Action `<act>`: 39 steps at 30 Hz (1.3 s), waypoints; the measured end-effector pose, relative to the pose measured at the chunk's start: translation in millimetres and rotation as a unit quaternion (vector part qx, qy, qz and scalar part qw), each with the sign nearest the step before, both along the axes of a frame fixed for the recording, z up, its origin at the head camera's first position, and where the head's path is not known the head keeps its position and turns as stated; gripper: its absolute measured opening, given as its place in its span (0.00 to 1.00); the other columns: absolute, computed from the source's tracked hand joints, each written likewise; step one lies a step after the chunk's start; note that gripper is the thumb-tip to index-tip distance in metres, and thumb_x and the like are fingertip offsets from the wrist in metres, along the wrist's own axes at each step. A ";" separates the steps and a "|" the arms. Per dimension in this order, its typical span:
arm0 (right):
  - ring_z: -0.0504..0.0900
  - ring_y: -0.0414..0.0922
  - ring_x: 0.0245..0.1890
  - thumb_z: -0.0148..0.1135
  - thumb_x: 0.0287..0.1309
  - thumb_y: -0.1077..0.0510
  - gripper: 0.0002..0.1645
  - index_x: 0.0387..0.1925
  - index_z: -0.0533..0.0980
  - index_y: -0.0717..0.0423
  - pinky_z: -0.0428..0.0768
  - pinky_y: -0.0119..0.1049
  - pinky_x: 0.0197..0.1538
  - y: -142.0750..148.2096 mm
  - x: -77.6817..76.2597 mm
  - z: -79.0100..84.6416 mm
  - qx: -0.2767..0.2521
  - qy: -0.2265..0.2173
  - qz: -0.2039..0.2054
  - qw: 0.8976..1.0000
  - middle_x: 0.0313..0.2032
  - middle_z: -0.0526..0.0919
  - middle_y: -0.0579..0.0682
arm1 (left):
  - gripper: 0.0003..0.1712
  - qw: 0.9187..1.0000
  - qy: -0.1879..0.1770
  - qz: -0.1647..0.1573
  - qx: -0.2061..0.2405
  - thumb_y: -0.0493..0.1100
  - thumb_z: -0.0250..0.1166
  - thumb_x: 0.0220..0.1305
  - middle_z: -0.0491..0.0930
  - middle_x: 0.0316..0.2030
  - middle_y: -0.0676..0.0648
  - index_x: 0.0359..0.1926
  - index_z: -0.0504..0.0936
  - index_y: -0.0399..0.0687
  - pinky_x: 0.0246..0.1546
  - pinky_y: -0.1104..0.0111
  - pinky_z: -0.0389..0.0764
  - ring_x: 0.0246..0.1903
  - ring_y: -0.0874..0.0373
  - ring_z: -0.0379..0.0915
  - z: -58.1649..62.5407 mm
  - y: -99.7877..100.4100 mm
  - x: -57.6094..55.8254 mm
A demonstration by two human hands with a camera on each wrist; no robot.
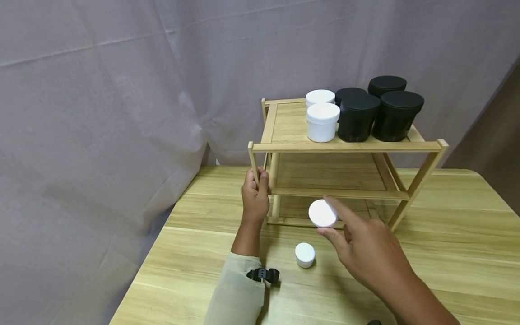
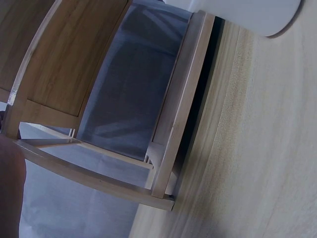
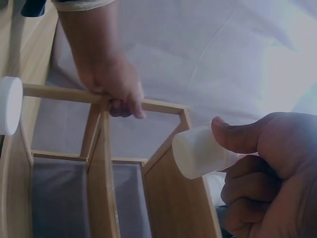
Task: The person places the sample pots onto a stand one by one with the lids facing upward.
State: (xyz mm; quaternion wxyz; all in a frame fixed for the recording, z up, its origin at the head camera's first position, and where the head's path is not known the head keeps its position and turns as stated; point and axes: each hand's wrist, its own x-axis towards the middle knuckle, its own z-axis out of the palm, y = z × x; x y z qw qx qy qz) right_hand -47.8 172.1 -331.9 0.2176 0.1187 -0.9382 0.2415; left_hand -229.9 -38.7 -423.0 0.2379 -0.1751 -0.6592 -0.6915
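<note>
My left hand (image 1: pixel 255 198) grips the front left post of a three-tier wooden shelf rack (image 1: pixel 345 147), at about its middle tier; the right wrist view also shows the fingers curled round this post. In front of the lower tiers, my right hand (image 1: pixel 371 248) pinches a small white lidded jar (image 1: pixel 322 213) between thumb and fingers, held up off the table. Below it, a second small white jar (image 1: pixel 305 255) stands upright on the table, between my two forearms. That one appears large at the top of the left wrist view (image 2: pixel 252 12).
On the rack's top tier stand two larger white jars (image 1: pixel 322 124) and several black jars (image 1: pixel 357 119), toward the right. The wooden table (image 1: pixel 195 253) lies beneath, its left edge dropping off near a grey cloth backdrop (image 1: pixel 122 113). A black strap (image 1: pixel 263 274) circles my left wrist.
</note>
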 end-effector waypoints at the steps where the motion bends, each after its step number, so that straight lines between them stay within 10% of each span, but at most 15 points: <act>1: 0.60 0.33 0.14 0.80 0.63 0.50 0.41 0.75 0.75 0.46 0.60 0.31 0.19 -0.1 1.9 0.7 0.000 0.014 -0.002 1.000 0.13 0.67 0.35 | 0.10 1.000 -0.001 0.001 -0.002 0.36 0.55 0.85 0.66 0.21 0.56 0.51 0.73 0.28 0.22 0.75 0.65 0.20 0.67 0.63 0.0 0.1 0.0; 7: 0.50 0.27 0.14 0.83 0.58 0.47 0.43 0.74 0.77 0.47 0.56 0.29 0.18 -1.3 6.9 0.5 -0.015 0.087 -0.002 0.996 0.14 0.61 0.33 | 0.11 1.000 -0.005 0.008 -0.005 0.37 0.55 0.85 0.67 0.20 0.55 0.50 0.74 0.28 0.22 0.76 0.65 0.20 0.67 0.64 0.0 0.2 0.7; 15: 0.54 0.27 0.17 0.49 0.75 0.23 0.49 0.69 0.80 0.59 0.60 0.26 0.17 -4.5 -2.4 -1.9 -0.073 0.217 0.005 0.973 0.16 0.64 0.39 | 0.10 1.000 -0.006 0.006 0.001 0.36 0.55 0.85 0.67 0.20 0.57 0.50 0.74 0.29 0.21 0.75 0.64 0.20 0.67 0.63 -0.1 -0.2 0.1; 25: 0.57 0.32 0.18 0.70 0.73 0.40 0.41 0.60 0.80 0.77 0.61 0.21 0.21 -14.4 -22.5 -13.8 -0.244 0.367 0.060 0.895 0.14 0.64 0.46 | 0.10 1.000 -0.002 0.003 0.002 0.36 0.55 0.85 0.67 0.20 0.57 0.50 0.74 0.28 0.22 0.75 0.66 0.20 0.65 0.64 -0.1 0.5 -0.3; 39: 0.57 0.30 0.18 0.66 0.75 0.38 0.40 0.63 0.79 0.73 0.58 0.23 0.19 -10.0 -39.7 -0.7 -0.194 0.355 0.052 0.913 0.15 0.68 0.48 | 0.10 1.000 -0.001 -0.001 -0.003 0.37 0.54 0.86 0.66 0.20 0.57 0.51 0.73 0.30 0.22 0.75 0.65 0.20 0.66 0.64 0.0 -0.4 -1.1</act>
